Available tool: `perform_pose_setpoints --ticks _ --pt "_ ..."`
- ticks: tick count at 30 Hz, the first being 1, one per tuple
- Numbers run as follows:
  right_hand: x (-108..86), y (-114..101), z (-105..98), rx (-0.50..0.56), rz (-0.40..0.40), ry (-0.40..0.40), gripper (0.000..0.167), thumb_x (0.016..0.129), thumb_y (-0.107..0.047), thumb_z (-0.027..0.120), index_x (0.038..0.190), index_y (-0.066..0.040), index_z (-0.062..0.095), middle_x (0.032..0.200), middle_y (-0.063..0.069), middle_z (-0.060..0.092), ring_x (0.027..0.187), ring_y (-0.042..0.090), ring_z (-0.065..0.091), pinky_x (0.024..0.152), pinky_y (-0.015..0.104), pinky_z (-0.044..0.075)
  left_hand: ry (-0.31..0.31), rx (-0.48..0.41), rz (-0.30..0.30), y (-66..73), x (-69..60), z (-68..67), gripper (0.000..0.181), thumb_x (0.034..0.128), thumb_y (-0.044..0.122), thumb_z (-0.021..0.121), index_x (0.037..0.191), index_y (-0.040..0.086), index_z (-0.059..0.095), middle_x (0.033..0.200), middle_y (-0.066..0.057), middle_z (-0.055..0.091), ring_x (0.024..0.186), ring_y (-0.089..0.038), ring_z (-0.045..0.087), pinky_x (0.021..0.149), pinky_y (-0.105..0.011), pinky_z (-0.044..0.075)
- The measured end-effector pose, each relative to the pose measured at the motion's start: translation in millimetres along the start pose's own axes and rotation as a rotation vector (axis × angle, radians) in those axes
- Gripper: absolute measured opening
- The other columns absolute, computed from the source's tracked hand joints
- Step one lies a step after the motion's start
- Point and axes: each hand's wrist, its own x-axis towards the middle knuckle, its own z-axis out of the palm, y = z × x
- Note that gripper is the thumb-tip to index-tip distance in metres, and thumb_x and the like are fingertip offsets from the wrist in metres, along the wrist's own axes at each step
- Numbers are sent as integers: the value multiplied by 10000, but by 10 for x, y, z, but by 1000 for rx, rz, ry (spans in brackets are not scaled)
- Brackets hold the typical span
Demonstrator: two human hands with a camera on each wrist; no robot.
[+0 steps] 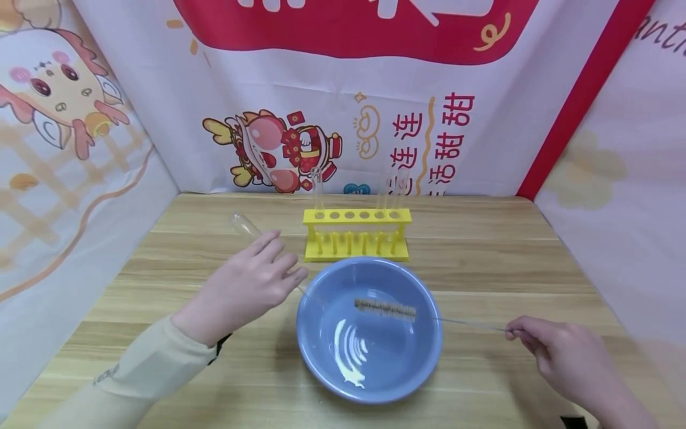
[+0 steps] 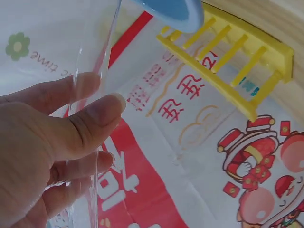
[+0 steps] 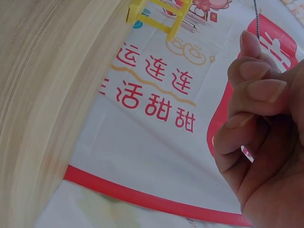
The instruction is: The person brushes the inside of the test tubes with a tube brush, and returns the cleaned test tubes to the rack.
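Observation:
In the head view the left hand (image 1: 249, 283) holds a clear glass test tube (image 1: 245, 226), its rounded end pointing up and left, its other end over the blue basin (image 1: 370, 390). Thumb and fingers grip the tube (image 2: 90, 142) in the left wrist view. At the right, the right hand (image 1: 570, 357) pinches the thin wire handle (image 1: 471, 324) of a brush, whose bristle head (image 1: 384, 309) hangs over the basin, apart from the tube. The right wrist view shows the twisted wire (image 3: 257, 19) at the fingertips of the right hand (image 3: 266, 104).
Behind the basin stands a yellow test tube rack (image 1: 356, 215) with clear tubes (image 1: 318, 190) at its left and right ends. Water appears to lie in the basin. Printed cloth (image 1: 295, 77) hangs behind and beside the wooden table (image 1: 482, 238).

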Motion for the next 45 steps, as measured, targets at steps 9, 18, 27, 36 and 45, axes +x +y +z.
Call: perform_pose_setpoints --ticks 9,18,27,36,45 --pt "-20 -8 6 -13 -8 10 605 1039 -549 247 854 -235 730 774 -146 719 582 -25 604 415 161 383 -31 36 40 -31 160 -92 334 805 60 826 1126 107 748 998 -114 706 976 -321 629 1052 -507 429" --pt "1 -22 19 20 -6 3 362 1057 -369 461 863 -221 729 773 -113 722 555 -110 468 410 145 354 68 -474 -100 -100 213 85 401 773 92 853 1156 140 745 1039 -51 711 979 -221 655 904 -392 554" --pt "49 -57 8 29 -21 12 192 945 -153 572 865 -250 717 779 -165 700 597 -73 554 450 205 438 192 -1054 -432 -295 470 353 322 836 100 805 1143 63 718 1079 -18 692 979 -143 648 873 -275 552" --pt "71 -81 -16 38 -35 12 422 1060 -373 365 862 -241 714 791 -173 700 624 -42 602 468 188 450 182 -995 -641 -663 1013 380 359 773 242 854 1065 108 694 931 47 668 833 -106 605 752 -257 529" --pt "77 -80 -48 40 -31 2 435 1065 -375 373 862 -219 724 800 -165 706 649 -12 638 490 169 469 -16 -1045 -723 -966 1463 632 323 802 286 839 1054 172 673 945 12 647 884 -142 579 789 -311 503"
